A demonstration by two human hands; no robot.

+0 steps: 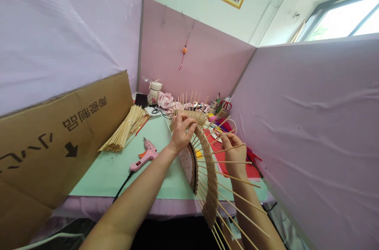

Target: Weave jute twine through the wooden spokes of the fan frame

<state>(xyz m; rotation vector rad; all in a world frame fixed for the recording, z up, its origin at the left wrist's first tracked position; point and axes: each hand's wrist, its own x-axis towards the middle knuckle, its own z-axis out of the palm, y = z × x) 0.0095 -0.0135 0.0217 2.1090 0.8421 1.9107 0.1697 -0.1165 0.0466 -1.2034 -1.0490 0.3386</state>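
A mint-green tabletop [118, 179] lies ahead of me, boxed in by draped partitions. Nearest, the stick frame reaches past the table's front edge towards my lap, between my forearms. My left hand [182, 131] has thumb and fingers pinched at the upper end of the brown band [211, 179]. My right hand [233, 155] brings thumb and forefinger together by the stick tips; I can't tell whether they grip a stick or a strand.

The sticks [237, 162] already fan out from the dotted pink base [186, 163], and the band crosses them partway along. Their outer lengths are bare, so I judge the frame only partly covered; its far side is hard to read.

Beyond lie the pink glue gun [149, 151], a bundle of spare sticks [124, 129] and red sheets [251, 171], then a lidded bottle [154, 93] and, on the pink partition [166, 53], a hanging charm [184, 50].
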